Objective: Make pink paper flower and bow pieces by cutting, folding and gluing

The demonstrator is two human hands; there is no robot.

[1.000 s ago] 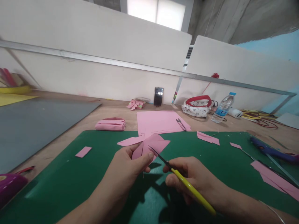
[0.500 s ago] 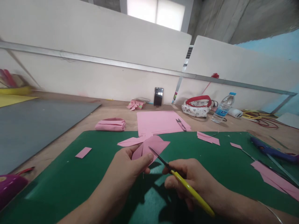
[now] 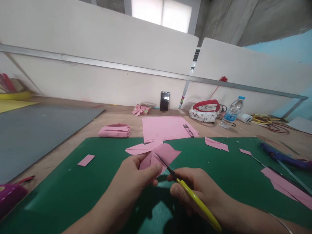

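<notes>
A pink paper flower (image 3: 168, 152) with several pointed petals is pinched between the thumb and fingers of my left hand (image 3: 142, 174), above the green cutting mat (image 3: 97, 185). My right hand (image 3: 195, 185) is closed around a pair of yellow-handled scissors (image 3: 196, 200). The dark blades point up and left, with their tips against the middle of the flower. Whether the tips press into the paper or only lie over it, I cannot tell. My left fingers hide the underside of the flower.
Pink paper sheets (image 3: 161, 128) lie behind the mat with thread snips (image 3: 188, 130) on top. Beyond are a folded pink bundle (image 3: 114, 130), a phone (image 3: 164, 101), a white pouch (image 3: 204, 112) and a water bottle (image 3: 232, 112). Paper strips (image 3: 287, 187) and a blue glue gun (image 3: 284, 156) lie right.
The flower and my left hand have shifted slightly right. The scissors have moved a little left and down, their tips staying at the flower's middle. Both grips are unchanged.
</notes>
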